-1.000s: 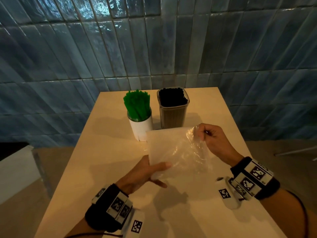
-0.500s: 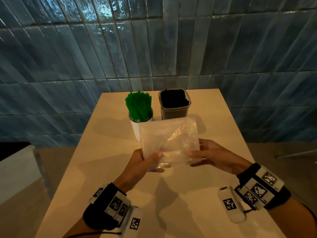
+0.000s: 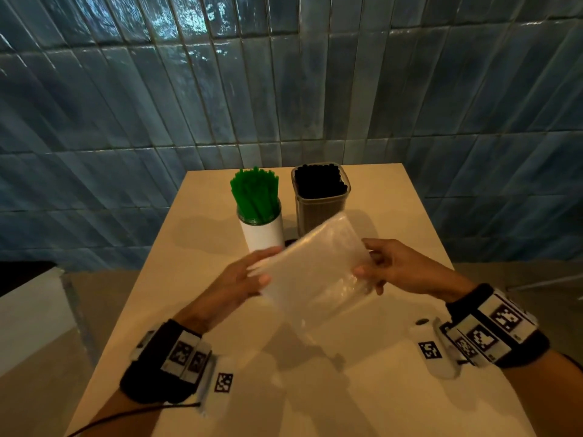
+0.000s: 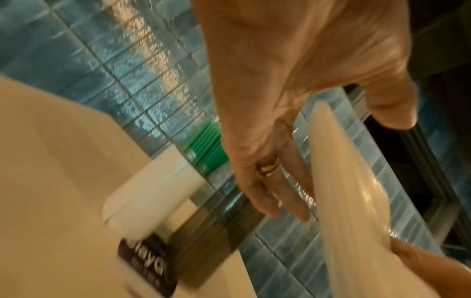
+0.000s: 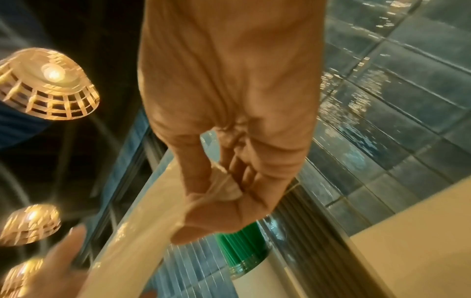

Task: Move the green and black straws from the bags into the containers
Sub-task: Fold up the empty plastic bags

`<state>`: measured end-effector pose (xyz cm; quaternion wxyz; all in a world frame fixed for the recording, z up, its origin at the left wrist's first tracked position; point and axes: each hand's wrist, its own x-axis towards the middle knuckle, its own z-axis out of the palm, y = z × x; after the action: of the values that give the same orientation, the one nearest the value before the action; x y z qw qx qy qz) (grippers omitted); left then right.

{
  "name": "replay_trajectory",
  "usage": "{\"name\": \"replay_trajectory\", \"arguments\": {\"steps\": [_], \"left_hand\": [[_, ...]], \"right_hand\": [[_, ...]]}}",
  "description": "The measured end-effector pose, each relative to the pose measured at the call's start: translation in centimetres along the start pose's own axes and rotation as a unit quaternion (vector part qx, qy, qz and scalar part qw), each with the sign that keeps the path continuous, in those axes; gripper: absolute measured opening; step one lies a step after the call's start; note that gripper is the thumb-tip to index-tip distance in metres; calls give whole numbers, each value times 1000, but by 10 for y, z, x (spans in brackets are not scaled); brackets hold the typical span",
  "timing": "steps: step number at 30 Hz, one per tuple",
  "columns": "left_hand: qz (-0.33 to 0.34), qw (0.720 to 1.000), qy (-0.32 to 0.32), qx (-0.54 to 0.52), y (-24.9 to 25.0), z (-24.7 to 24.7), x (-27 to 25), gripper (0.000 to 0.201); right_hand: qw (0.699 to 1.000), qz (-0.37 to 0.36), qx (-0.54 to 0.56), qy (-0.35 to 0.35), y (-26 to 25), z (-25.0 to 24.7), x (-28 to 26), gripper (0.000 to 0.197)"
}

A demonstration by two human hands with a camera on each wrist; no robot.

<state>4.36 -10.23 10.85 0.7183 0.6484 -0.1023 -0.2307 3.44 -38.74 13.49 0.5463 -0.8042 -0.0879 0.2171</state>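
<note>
Both hands, left hand (image 3: 243, 279) and right hand (image 3: 397, 266), now tilt the pinched empty bag (image 3: 315, 272) slantwise; straws ahead already potted

Each forearm is bare and carries a wide black wristband (image 3: 157, 367) set with white blocks printed with black-and-white square tracking codes; the band on the right wrist (image 3: 495, 329) shows three such blocks. A white capsule-shaped camera pod (image 3: 433, 351) with its own code sticker juts from the inner side of each band, and a thin black cable (image 3: 132, 414) trails back from the left one. The left hand (image 4: 293, 90) wears a gold ring (image 4: 267, 168).
</note>
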Motion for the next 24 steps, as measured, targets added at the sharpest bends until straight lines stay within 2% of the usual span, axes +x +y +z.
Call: {"name": "replay_trajectory", "arguments": {"steps": [3, 5, 6, 8, 10, 11, 13, 15, 18, 19, 22, 24], "left_hand": [[-18, 993, -66, 101, 20, -2, 4, 74], [-41, 968, -103, 224, 20, 8, 10, 55], [-37, 956, -106, 269, 16, 13, 12, 52], [-28, 962, -69, 263, 10, 19, 14, 52], [-20, 980, 4, 198, 9, 21, 16, 42], [-16, 986, 30, 166, 9, 21, 17, 39], [-2, 990, 56, 133, 8, 22, 18, 34], [2, 988, 74, 134, 9, 24, 18, 23], [4, 982, 94, 163, 7, 26, 20, 16], [4, 981, 96, 170, 7, 26, 20, 20], [0, 980, 104, 168, 7, 28, 19, 37], [1, 984, 101, 149, 8, 27, 18, 37]], "right_hand": [[991, -18, -125, -53, -9, 5, 0, 20], [983, -32, -170, -69, -18, 11, 5, 19], [982, -42, -175, -61, -24, 14, 7, 22], [983, -62, -171, 8, -31, 16, 12, 41], [986, -46, -105, 117, -32, 20, 15, 79], [987, -26, -55, 150, -30, 23, 16, 95], [989, 15, 51, 139, -28, 33, 15, 105], [987, 36, 141, 73, -24, 43, 11, 89], [984, 17, 173, 27, -25, 52, 7, 50], [986, 8, 167, 29, -24, 54, 9, 48], [990, 20, 127, 56, -14, 55, 16, 57], [986, 51, 143, 69, -11, 52, 18, 46]]}}
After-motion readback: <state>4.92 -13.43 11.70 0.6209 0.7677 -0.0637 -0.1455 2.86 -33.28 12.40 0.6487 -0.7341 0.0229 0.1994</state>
